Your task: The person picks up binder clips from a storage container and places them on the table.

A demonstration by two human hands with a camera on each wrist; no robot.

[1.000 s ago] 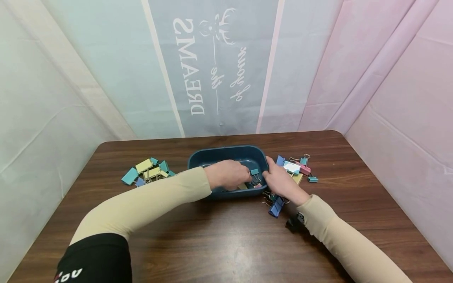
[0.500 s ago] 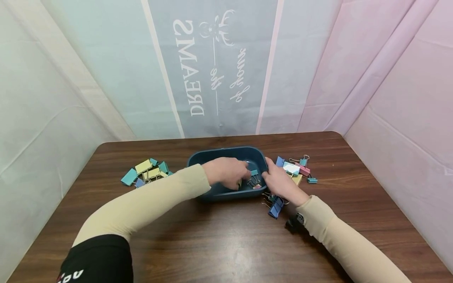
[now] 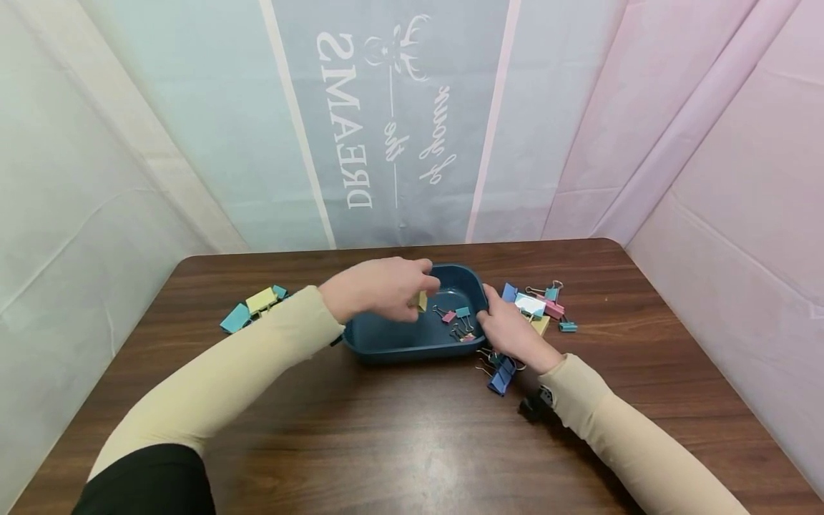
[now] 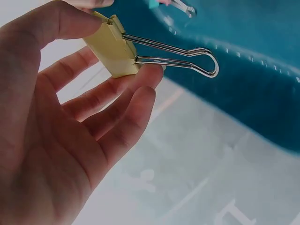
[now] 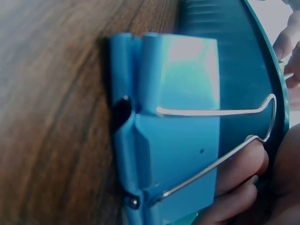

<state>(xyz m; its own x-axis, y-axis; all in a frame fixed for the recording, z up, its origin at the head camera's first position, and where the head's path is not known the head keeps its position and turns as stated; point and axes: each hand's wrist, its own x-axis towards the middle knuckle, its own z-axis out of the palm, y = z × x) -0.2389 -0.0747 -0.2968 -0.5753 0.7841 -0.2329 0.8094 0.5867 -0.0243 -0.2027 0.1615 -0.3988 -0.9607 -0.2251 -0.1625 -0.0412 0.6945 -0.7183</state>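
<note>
My left hand point(image 3: 383, 290) is over the left part of a dark blue plastic bin point(image 3: 399, 352). Between its thumb and fingers it pinches a yellow binder clip point(image 4: 112, 49), whose wire handle sticks out from the fingers. At the bin's right end, my right hand point(image 3: 511, 327) grips the wall, thumb and fingers on either side of the rim. Several small binder clips lie in the bin's right half, among them a pink one point(image 3: 448, 317) and a teal one point(image 3: 463, 312). A blue binder clip point(image 5: 180, 126) looms close in the right wrist view.
Left of the bin lies a pile of larger yellow and teal binder clips point(image 3: 236, 317), partly hidden by my left sleeve. Mixed clips point(image 3: 552, 307) lie to the right of the bin, and blue ones point(image 3: 502, 377) near my right wrist. The brown table point(image 3: 412, 436) meets a curtain behind.
My left hand has risen from the bin's floor and moved left, with the yellow binder clip in its fingers. More small clips show in the bin. The right hand has stayed put.
</note>
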